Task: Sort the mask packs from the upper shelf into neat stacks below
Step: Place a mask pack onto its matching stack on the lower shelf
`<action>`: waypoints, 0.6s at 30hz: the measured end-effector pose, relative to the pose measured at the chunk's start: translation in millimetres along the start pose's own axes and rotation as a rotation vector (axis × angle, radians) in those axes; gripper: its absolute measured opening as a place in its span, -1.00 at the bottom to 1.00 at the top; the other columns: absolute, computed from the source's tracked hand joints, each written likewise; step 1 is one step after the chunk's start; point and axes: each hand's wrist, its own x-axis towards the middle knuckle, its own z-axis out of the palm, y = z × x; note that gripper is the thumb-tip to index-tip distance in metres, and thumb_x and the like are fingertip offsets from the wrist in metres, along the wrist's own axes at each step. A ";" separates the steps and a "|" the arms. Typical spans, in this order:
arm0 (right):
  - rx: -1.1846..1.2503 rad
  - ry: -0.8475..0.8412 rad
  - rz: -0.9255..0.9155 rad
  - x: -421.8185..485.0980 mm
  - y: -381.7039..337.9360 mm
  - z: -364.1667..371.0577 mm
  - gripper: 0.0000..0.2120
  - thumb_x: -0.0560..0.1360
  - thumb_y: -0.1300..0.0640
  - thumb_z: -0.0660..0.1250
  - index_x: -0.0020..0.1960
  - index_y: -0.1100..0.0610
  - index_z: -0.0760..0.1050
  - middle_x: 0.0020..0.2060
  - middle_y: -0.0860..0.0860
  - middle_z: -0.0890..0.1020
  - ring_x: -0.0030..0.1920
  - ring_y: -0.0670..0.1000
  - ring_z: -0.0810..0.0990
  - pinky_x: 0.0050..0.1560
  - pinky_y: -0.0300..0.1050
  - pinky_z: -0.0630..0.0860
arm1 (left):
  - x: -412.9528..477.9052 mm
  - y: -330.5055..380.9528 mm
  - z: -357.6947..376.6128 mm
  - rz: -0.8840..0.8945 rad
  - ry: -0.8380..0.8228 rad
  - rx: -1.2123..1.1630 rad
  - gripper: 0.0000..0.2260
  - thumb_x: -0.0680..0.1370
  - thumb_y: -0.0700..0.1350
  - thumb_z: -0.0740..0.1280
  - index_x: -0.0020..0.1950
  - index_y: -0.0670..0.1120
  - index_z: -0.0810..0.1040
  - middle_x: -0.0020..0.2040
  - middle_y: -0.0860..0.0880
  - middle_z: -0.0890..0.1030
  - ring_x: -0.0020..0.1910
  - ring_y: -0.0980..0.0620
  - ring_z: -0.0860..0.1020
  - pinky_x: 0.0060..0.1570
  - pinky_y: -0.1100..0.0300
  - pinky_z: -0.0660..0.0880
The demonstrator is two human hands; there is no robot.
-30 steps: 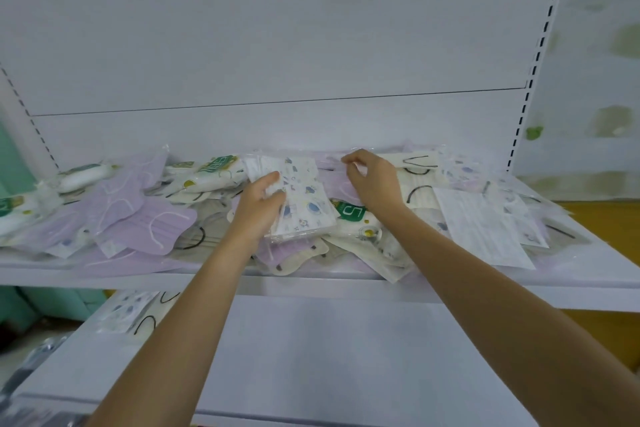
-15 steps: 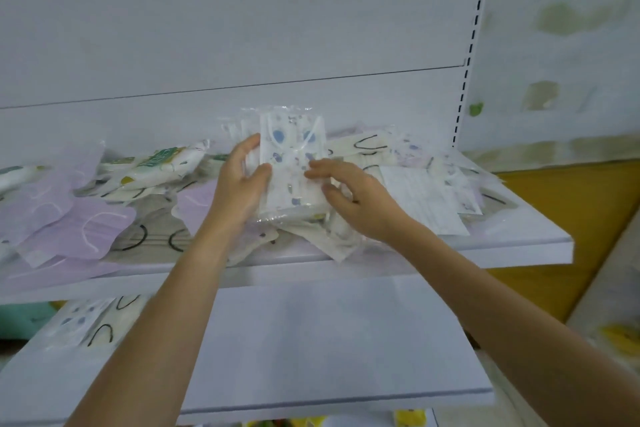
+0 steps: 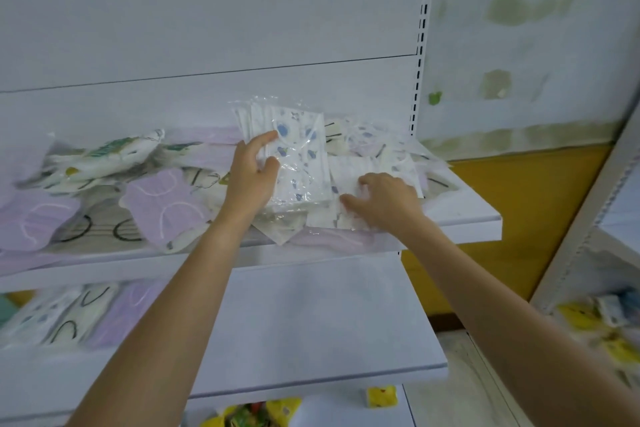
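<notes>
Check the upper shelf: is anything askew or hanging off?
Yes. The mask packs on the upper shelf lie jumbled, overlapping at all angles; one white pack and a lilac pack overhang the front edge. The left hand grips a blue-dotted bundle.

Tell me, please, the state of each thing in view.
left hand: grips printed bundle
printed bundle: held nearly upright
right hand: on loose packs, grip unclear
purple pack: flat on upper shelf
lower-shelf packs: lying at left end

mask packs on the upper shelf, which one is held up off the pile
The blue-spotted white pack, held upright by the left hand; the lilac packs lie flat.
</notes>
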 end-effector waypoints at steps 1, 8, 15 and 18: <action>-0.007 0.008 -0.001 -0.8 -0.6 0.5 -0.47 0.46 -0.20 0.26 0.26 0.15 0.41 0.19 0.09 0.47 0.23 0.16 0.41 0.14 -0.02 0.34 | -2.0 1.1 0.0 0.000 0.010 0.010 -0.63 0.57 -0.24 0.15 0.34 0.04 0.43 0.19 0.01 0.37 0.07 0.14 0.41 0.06 0.38 0.38; 0.428 0.186 -0.053 -4.5 -3.2 -14.2 -0.65 0.52 0.10 0.26 0.29 0.13 0.39 0.00 -0.03 0.56 -0.13 -0.04 0.51 -0.19 -0.26 0.37 | -16.1 3.4 -3.0 -0.038 0.092 0.019 -0.63 0.58 -0.26 0.14 0.34 0.01 0.43 0.16 0.04 0.34 -0.08 0.43 0.37 -0.17 0.68 0.25; 1.559 -0.083 0.017 5.0 -16.0 -22.4 -0.81 0.49 0.25 0.26 -0.28 0.11 0.37 -0.36 -0.02 0.49 -0.30 0.01 0.48 -0.12 -0.09 0.40 | -15.6 16.5 -5.6 -0.109 0.064 -0.124 -0.72 0.60 0.06 0.19 0.28 0.06 0.48 0.25 0.11 0.42 0.25 0.18 0.39 0.20 0.30 0.27; 1.336 -0.136 -0.038 1.2 -26.3 -8.4 -0.94 0.44 0.17 0.31 -0.20 0.13 0.48 -0.29 0.08 0.49 -0.22 0.07 0.41 -0.15 -0.09 0.32 | -20.7 21.9 -1.1 -0.076 0.010 -0.133 -0.67 0.56 0.09 0.26 0.31 0.08 0.43 0.27 0.11 0.40 0.23 0.23 0.35 0.18 0.32 0.24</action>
